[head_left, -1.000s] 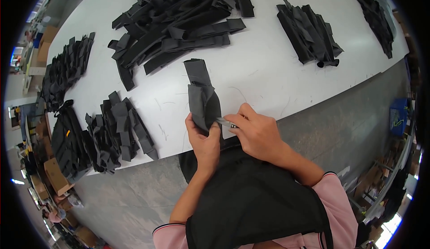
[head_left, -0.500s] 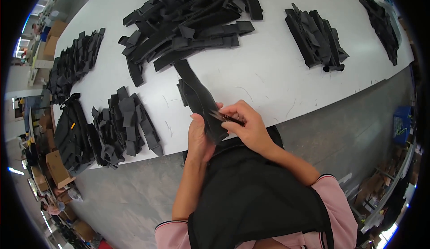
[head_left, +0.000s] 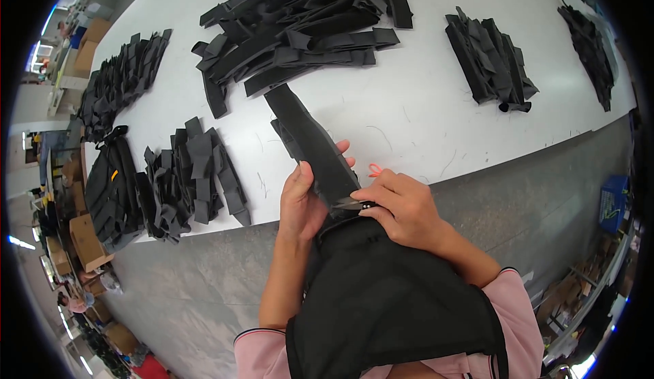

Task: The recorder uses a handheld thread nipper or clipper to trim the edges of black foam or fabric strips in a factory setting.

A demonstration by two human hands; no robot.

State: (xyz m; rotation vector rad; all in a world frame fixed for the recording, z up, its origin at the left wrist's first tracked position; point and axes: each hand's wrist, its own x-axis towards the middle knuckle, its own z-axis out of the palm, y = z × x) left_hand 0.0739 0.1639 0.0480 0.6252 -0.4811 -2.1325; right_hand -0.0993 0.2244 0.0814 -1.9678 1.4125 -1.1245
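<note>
A white bench (head_left: 436,106) is strewn with black fabric piles (head_left: 300,18); cardboard boxes (head_left: 85,239) are seen beside it. A long black strip (head_left: 310,140) is gripped by the left hand (head_left: 303,198); small snips (head_left: 354,204) are pinched in the right hand (head_left: 405,208).

The long fabric strip (head_left: 310,144) between the left hand (head_left: 303,202) and the right hand (head_left: 402,205) is plain black, without any pattern. The small tool (head_left: 354,205) in the right hand is dark with a silver shine. Just beyond the right hand, an orange-red handle (head_left: 375,170) shows. The bench (head_left: 422,120) is white with thin grey scratches. All fabric piles (head_left: 300,18) beyond the hands are black. The sleeves (head_left: 511,311) are pink with dark trim, the apron (head_left: 388,304) is black.
</note>
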